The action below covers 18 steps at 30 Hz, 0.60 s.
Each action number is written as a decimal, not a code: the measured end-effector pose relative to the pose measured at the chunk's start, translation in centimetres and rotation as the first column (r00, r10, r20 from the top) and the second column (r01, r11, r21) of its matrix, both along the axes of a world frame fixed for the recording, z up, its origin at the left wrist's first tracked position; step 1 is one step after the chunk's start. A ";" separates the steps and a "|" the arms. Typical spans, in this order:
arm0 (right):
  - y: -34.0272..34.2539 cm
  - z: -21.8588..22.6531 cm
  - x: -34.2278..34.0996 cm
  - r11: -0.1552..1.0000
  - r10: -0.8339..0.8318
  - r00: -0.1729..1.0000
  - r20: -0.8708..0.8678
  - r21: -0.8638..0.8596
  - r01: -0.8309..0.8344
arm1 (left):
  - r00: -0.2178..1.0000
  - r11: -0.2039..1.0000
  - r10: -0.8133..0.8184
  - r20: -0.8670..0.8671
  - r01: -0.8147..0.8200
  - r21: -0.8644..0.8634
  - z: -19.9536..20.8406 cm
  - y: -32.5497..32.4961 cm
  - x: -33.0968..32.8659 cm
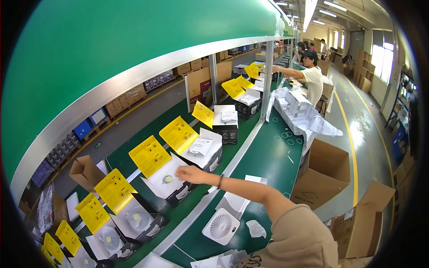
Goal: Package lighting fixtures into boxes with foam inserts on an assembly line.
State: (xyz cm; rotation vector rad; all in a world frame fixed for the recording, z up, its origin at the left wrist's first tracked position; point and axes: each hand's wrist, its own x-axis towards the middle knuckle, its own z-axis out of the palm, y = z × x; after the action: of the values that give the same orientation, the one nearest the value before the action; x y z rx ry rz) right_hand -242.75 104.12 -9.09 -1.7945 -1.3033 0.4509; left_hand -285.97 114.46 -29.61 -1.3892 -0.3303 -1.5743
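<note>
My right hand [189, 174], with a dark band at its wrist, reaches left over an open box [161, 184]. The box has a raised yellow printed lid [149, 156], white inner flaps and dark printed sides. A pale round part [167, 179] shows in its white inside, just left of my fingertips. My fingers are bent and close together at the box's right side; what they hold, if anything, is hidden. My left hand is out of view. On the green bench below my forearm lies a white square fan [221, 226] with a round grille, beside a crumpled white bag [255, 228].
Several similar open boxes line the belt; one [199, 147] bears a white leaflet. A metal rail [239, 163] divides belt from bench. White packaging [297, 105] is heaped farther along, near a co-worker [313, 76] reaching over the belt. Open cartons [328, 163] stand at right.
</note>
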 end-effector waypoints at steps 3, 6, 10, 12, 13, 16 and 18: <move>-7.1 -1.0 -0.2 0.940 0.101 0.862 0.497 -0.332 0.082 | 0.999 0.999 -0.044 0.023 0.043 0.010 0.2 0.1 0.2; -14.7 -5.5 -1.1 0.756 0.152 0.688 0.710 -0.532 0.382 | 0.994 0.997 -0.069 0.085 0.067 0.024 0.0 0.5 0.2; -17.0 -5.9 -1.2 0.605 -0.064 0.978 0.200 -0.771 0.197 | 0.991 0.995 -0.096 0.095 0.096 0.001 -0.6 1.1 -0.9; -18.7 -8.5 1.8 0.698 -0.123 0.978 0.167 -0.686 0.205 | 0.991 0.995 -0.097 0.093 0.099 -0.009 -0.9 1.4 -1.1; -18.8 -9.8 2.6 0.780 -0.161 0.979 0.123 -0.592 0.203 | 0.994 0.997 -0.075 0.082 0.075 0.002 -1.1 1.6 -1.5; -17.4 -9.0 2.9 0.832 -0.155 0.956 0.251 -0.489 0.263 | 0.999 0.999 -0.039 0.027 0.039 0.017 0.1 1.6 -2.8; -16.0 -8.1 3.1 0.889 -0.145 0.928 0.342 -0.366 0.274 | 1.000 1.000 -0.015 -0.019 0.015 0.024 1.2 1.7 -3.9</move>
State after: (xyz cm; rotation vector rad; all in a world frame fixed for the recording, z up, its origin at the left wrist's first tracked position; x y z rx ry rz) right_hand -239.69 88.14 -17.17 -2.4127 -1.2593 0.3479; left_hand -289.89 116.19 -28.41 -1.3903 -0.2896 -1.5718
